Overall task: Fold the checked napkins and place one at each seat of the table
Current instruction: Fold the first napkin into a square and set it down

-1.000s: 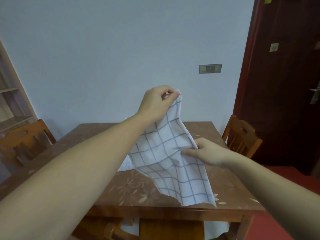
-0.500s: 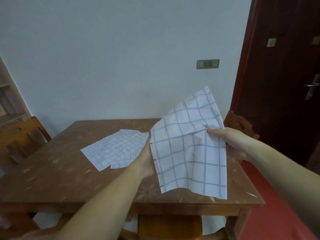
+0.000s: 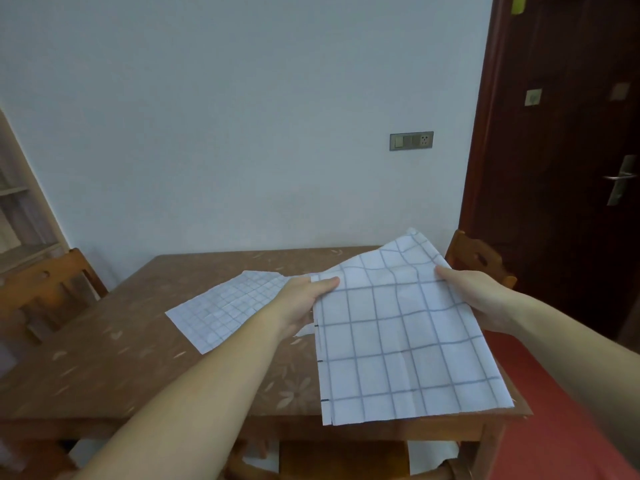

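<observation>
A white napkin (image 3: 398,337) with a blue check is folded in half and held over the right side of the brown wooden table (image 3: 121,358). My left hand (image 3: 301,303) grips its upper left edge, thumb on top. My right hand (image 3: 474,292) grips its upper right edge. The napkin's lower end hangs down past the table's front edge. More checked napkins (image 3: 225,306) lie flat near the table's middle, partly hidden behind my left hand.
A wooden chair (image 3: 45,289) stands at the table's left side and another chair (image 3: 478,258) at its right side. A third chair (image 3: 343,459) is tucked under the front edge. A dark door (image 3: 561,150) is at the right, above red floor (image 3: 554,410).
The napkin went from hanging unfolded below my raised left hand to folded in half. Both hands have lowered it toward the table's right side, and it now lies flatter.
</observation>
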`<state>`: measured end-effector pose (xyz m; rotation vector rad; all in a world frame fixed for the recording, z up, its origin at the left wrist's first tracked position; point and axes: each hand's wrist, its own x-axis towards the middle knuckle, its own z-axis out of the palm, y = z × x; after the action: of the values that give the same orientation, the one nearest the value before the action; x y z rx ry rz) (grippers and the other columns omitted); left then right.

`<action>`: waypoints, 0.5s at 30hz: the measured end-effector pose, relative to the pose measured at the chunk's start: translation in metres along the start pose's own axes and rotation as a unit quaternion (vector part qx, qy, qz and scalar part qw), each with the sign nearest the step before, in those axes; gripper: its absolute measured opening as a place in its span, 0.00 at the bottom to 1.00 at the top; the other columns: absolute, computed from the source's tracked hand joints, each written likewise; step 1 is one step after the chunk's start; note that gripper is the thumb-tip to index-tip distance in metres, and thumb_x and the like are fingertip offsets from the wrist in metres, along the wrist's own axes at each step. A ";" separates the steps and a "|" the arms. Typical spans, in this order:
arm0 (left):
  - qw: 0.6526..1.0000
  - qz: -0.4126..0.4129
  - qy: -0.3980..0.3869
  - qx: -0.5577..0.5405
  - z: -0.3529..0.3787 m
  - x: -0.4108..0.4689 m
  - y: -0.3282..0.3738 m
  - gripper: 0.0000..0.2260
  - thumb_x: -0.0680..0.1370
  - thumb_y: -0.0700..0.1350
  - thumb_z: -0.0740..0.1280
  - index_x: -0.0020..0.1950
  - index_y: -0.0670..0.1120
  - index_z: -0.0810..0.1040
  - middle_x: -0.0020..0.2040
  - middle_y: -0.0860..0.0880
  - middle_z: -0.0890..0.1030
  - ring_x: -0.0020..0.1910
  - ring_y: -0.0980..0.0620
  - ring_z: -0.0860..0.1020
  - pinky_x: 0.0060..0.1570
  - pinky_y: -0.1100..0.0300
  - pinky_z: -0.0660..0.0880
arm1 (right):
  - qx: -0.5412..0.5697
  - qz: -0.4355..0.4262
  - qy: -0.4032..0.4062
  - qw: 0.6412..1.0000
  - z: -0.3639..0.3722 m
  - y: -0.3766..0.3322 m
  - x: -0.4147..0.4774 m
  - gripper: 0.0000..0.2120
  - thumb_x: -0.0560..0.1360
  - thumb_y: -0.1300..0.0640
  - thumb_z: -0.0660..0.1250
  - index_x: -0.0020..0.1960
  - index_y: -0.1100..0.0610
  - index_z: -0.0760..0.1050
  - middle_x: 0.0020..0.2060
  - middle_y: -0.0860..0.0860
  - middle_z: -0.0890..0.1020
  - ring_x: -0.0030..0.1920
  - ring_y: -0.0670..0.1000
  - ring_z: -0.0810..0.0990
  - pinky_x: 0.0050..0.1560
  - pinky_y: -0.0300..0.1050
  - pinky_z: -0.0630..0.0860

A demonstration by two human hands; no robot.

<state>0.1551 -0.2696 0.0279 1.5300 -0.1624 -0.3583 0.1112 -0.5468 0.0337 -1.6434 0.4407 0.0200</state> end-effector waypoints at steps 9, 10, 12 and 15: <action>0.999 0.004 0.041 0.011 -0.014 -0.001 0.008 0.13 0.78 0.47 0.69 0.56 0.39 0.82 0.52 0.42 0.85 0.53 0.44 0.83 0.58 0.49 0.77 | -0.009 -0.057 -0.013 0.998 0.008 -0.005 -0.009 0.18 0.78 0.46 0.66 0.56 0.61 0.80 0.48 0.54 0.86 0.50 0.55 0.85 0.57 0.50 0.79; 0.999 0.006 0.046 0.010 -0.015 -0.001 0.009 0.14 0.78 0.48 0.69 0.56 0.39 0.82 0.52 0.43 0.85 0.53 0.44 0.83 0.59 0.49 0.77 | -0.002 -0.064 -0.016 0.998 0.007 -0.005 -0.009 0.19 0.78 0.46 0.66 0.58 0.61 0.80 0.50 0.54 0.86 0.52 0.55 0.84 0.60 0.52 0.78; 0.998 0.007 0.059 0.016 -0.017 0.001 0.007 0.16 0.76 0.51 0.70 0.57 0.40 0.82 0.51 0.44 0.85 0.52 0.45 0.83 0.58 0.50 0.76 | 0.000 -0.078 -0.020 0.997 0.007 -0.005 -0.008 0.19 0.78 0.46 0.67 0.58 0.60 0.80 0.51 0.54 0.86 0.54 0.56 0.84 0.62 0.54 0.77; 0.997 0.003 0.078 0.029 -0.018 0.001 0.005 0.18 0.74 0.56 0.72 0.55 0.43 0.83 0.48 0.47 0.86 0.51 0.47 0.83 0.55 0.52 0.76 | 0.011 -0.102 -0.005 0.995 0.006 -0.003 -0.006 0.17 0.76 0.46 0.69 0.56 0.58 0.82 0.51 0.53 0.86 0.54 0.55 0.84 0.60 0.52 0.78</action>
<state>0.1626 -0.2534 0.0315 1.6075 -0.0541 -0.2303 0.1079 -0.5387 0.0372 -1.6589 0.2629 -0.1289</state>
